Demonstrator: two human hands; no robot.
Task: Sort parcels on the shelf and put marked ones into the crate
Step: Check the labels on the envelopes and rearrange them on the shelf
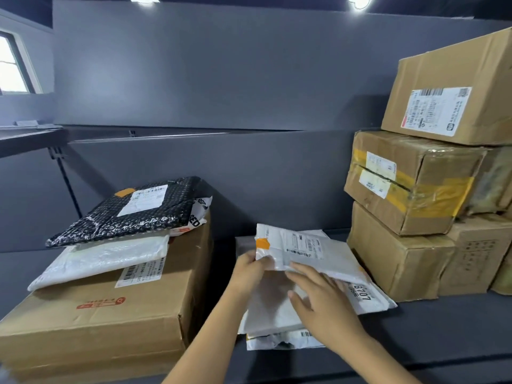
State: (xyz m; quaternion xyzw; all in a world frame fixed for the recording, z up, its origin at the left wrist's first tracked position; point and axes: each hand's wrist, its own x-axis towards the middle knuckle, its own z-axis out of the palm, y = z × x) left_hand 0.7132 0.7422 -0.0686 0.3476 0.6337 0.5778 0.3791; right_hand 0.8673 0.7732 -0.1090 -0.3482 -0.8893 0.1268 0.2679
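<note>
Between the big carton [110, 322] on my left and the stacked boxes [401, 261] on my right, a pile of white mailers [271, 309] lies on the shelf [415, 328]. My left hand [250, 268] pinches the corner of the top mailer [313, 253] just below its orange sticker [262, 243], tilting it up, I judge, so mark and label can be read. My right hand [318, 300] lies flat, fingers straight, on the mailer beneath, probably pinning the pile; the boxes are closed, contents hidden, and no crate is in view.
</note>
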